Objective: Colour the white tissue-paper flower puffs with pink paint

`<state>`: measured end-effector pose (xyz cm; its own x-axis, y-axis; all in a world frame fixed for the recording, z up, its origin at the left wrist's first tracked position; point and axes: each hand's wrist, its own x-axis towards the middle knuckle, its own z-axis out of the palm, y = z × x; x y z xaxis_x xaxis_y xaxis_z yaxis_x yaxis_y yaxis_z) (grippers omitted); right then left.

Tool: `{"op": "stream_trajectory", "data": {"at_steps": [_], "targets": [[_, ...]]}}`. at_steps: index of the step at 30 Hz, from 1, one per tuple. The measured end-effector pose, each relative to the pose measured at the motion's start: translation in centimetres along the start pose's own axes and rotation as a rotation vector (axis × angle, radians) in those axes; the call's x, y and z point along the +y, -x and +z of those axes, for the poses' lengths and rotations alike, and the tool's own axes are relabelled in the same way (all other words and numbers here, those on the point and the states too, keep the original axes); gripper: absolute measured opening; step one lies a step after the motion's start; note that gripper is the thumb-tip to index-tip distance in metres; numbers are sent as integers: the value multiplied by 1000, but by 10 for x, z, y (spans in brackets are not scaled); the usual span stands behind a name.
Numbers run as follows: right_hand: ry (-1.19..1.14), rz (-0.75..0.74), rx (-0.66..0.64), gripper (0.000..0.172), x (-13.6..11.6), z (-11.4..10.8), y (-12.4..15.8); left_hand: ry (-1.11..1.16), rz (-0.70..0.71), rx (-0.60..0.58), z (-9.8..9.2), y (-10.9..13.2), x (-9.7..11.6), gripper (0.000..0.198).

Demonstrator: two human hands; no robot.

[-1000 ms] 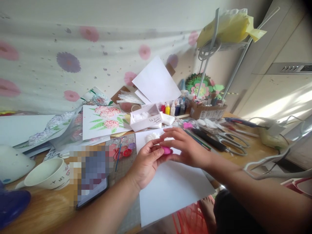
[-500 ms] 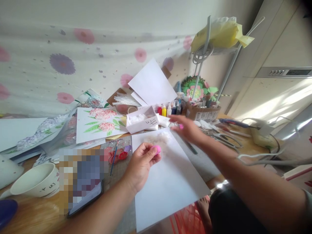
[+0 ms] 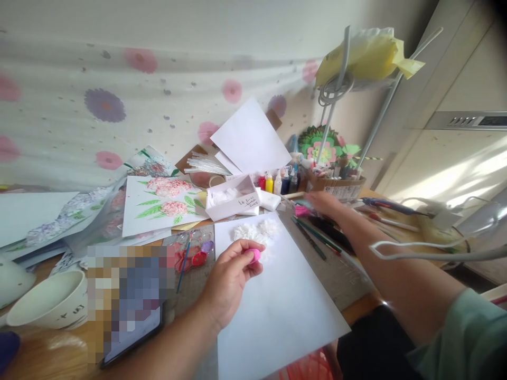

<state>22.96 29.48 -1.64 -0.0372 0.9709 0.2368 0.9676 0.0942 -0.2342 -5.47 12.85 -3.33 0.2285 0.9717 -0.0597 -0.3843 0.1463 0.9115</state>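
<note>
My left hand point(image 3: 229, 277) hovers over a white sheet of paper point(image 3: 273, 306) and pinches a small pink lump of clay point(image 3: 253, 255) between thumb and fingertips. A cluster of white clay petals point(image 3: 255, 232) lies on the sheet just beyond it. My right hand point(image 3: 322, 201) is stretched far out to the right, over pencils and pens point(image 3: 312, 232), beside a small pink packet point(image 3: 301, 211). Its fingers are blurred and partly hidden.
A white open box point(image 3: 233, 198), small paint bottles point(image 3: 277, 182), a cardboard box of craft supplies point(image 3: 336, 182), a flower painting point(image 3: 162, 203), a paint palette with a brush point(image 3: 190, 253), a cup point(image 3: 51, 301), a phone point(image 3: 130, 338) and a lamp stand point(image 3: 336, 100) crowd the desk.
My right hand left the pink clay and reached out to the far right of the desk. My left hand kept the clay and stayed over the paper.
</note>
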Motion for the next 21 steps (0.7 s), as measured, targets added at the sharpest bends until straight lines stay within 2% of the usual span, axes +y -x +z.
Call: {"op": "stream_trajectory", "data": {"at_steps": [4, 7, 11, 13, 14, 18, 21], "targets": [[-319, 106, 48, 27, -8, -20, 9, -18, 4, -5, 2, 1, 1, 10], [-593, 66, 47, 29, -29, -34, 33, -33, 2, -9, 3, 2, 2, 12], [-904, -69, -58, 17, -69, -36, 82, -85, -29, -63, 4, 5, 3, 12], [-1282, -153, -213, 21, -87, -33, 104, -120, -41, -94, 4, 6, 2, 18], [-1383, -170, -277, 22, -95, -32, 113, -135, -46, -105, 4, 6, 1, 19], [-1492, -216, -442, 21, -118, -28, 133, -209, -5, -98, 3, 5, -2, 24], [-1435, -286, -412, 12, -124, -30, 134, -254, 37, -63, 1, 2, -4, 23]]}}
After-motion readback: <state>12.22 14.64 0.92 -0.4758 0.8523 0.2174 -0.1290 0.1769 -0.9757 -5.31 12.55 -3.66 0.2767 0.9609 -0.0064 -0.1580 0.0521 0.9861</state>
